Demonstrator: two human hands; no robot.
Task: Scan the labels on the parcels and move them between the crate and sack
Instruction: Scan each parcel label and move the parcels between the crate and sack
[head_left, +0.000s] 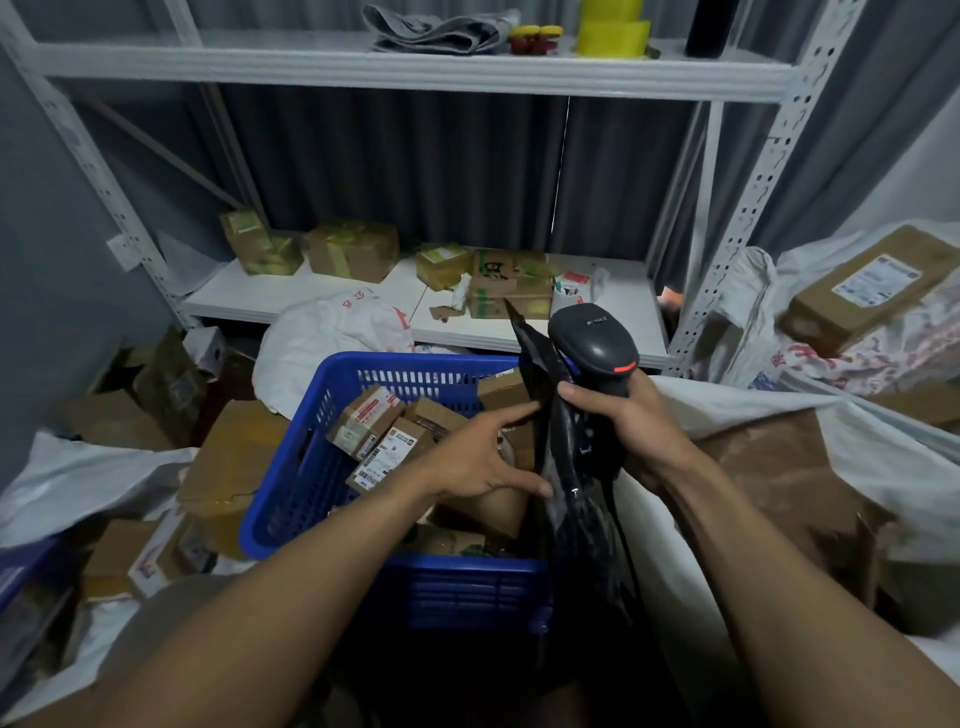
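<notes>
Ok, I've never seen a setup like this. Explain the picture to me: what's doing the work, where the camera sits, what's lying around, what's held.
There is no machine here. The grips are a person's bare hands, filmed by one camera worn on the head and looking down. The right grip holds a barcode scanner. The left grip rests spread fingers against a black plastic parcel standing between the hands. Below is a blue crate of cardboard parcels. A white sack lies to the right.
</notes>
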